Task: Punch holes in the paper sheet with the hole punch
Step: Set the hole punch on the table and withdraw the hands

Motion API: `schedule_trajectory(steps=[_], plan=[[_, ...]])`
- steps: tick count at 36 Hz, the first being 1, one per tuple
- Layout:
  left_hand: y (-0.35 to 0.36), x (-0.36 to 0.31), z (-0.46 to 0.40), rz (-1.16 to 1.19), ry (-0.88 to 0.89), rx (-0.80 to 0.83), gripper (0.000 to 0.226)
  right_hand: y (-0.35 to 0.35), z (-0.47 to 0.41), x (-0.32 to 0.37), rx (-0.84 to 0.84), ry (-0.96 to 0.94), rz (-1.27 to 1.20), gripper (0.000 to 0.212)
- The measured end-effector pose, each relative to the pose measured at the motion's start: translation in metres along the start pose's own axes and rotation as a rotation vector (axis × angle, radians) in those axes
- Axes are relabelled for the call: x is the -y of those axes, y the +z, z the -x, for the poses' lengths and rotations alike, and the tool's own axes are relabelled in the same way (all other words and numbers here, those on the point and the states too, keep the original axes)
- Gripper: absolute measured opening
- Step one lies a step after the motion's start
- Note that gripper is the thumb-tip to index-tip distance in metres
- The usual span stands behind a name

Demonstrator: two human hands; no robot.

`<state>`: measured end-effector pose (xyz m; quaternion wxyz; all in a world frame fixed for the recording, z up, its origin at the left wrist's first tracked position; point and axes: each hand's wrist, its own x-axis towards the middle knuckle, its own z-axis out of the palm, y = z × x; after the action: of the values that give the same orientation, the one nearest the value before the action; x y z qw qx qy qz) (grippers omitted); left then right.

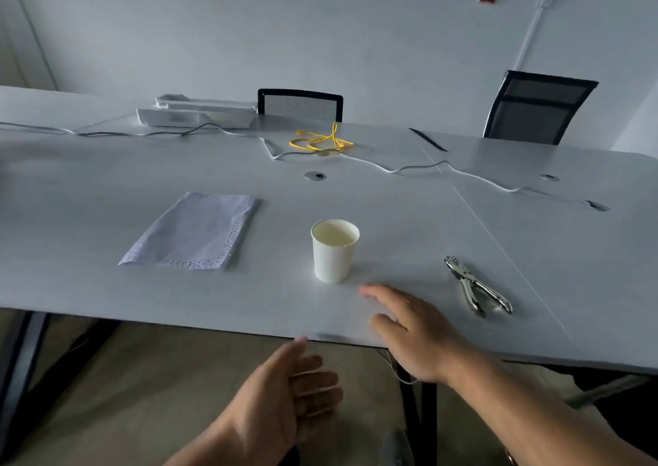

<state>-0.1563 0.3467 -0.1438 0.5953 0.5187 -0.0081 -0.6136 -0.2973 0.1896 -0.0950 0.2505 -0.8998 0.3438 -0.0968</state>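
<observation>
A pale paper sheet (194,232) lies flat on the left part of the white table (106,298), with many small punched holes along its right and near edges. A shiny metal plier-type hole punch (475,285) lies on the table at the right. My right hand (413,334) hovers palm down over the table's near edge, between the cup and the punch, touching neither. My left hand (288,398) is open, palm turned inward, below the table edge and holds nothing.
A white paper cup (334,250) stands upright just beyond my right hand. Farther back lie a yellow cable (320,141), a long white cable (391,170) and white trays (199,113). Two black chairs (537,107) stand behind the table.
</observation>
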Motion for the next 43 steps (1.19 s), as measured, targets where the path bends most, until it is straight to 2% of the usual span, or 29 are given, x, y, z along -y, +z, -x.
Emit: schedule_trajectory(steps=[2,5,7,10,12,14,17,19,22,26,29,32,36,40,43], plan=[[0.002,-0.006,0.002,0.153,-0.079,0.088,0.061,0.004,0.009,0.010,0.104,-0.018,-0.216,0.049],[0.004,-0.011,0.003,0.230,-0.064,0.162,0.079,0.001,0.014,0.018,0.217,-0.044,-0.529,0.044],[0.005,-0.013,0.004,0.237,-0.052,0.176,0.084,-0.008,0.008,0.019,0.113,-0.047,-0.719,0.038],[0.003,-0.018,0.003,0.235,-0.016,0.160,0.086,-0.025,-0.009,0.010,-0.105,0.045,-0.932,0.026],[0.002,-0.020,0.005,0.229,-0.008,0.163,0.083,-0.028,-0.020,-0.003,-0.185,0.109,-0.874,0.031],[0.002,-0.020,0.007,0.237,-0.002,0.170,0.082,-0.026,-0.027,-0.017,-0.244,0.167,-0.605,0.027],[0.003,-0.022,0.009,0.233,0.000,0.172,0.082,-0.015,-0.022,-0.016,-0.090,0.221,-0.176,0.049],[0.003,-0.023,0.008,0.220,-0.005,0.162,0.083,-0.003,-0.011,0.001,-0.006,0.135,-0.033,0.056],[0.004,-0.027,0.009,0.207,-0.005,0.156,0.084,0.015,0.008,0.028,0.014,-0.072,0.088,0.071],[0.004,-0.030,0.008,0.217,-0.009,0.160,0.082,0.025,0.024,0.043,0.082,-0.172,-0.028,0.060],[0.004,-0.030,0.007,0.210,-0.009,0.153,0.077,0.026,0.024,0.043,0.158,-0.158,-0.280,0.047],[0.005,-0.031,0.007,0.204,-0.014,0.130,0.083,0.014,0.012,0.041,0.026,-0.099,-0.573,0.036],[0.006,-0.031,0.011,0.206,-0.019,0.124,0.084,-0.002,-0.004,0.034,-0.096,-0.024,-0.830,0.031],[0.006,-0.031,0.014,0.215,-0.034,0.114,0.084,-0.004,-0.011,0.027,-0.125,0.091,-0.898,0.039],[0.004,-0.027,0.018,0.233,-0.052,0.122,0.084,-0.002,-0.020,0.020,-0.239,0.082,-0.867,0.037]])
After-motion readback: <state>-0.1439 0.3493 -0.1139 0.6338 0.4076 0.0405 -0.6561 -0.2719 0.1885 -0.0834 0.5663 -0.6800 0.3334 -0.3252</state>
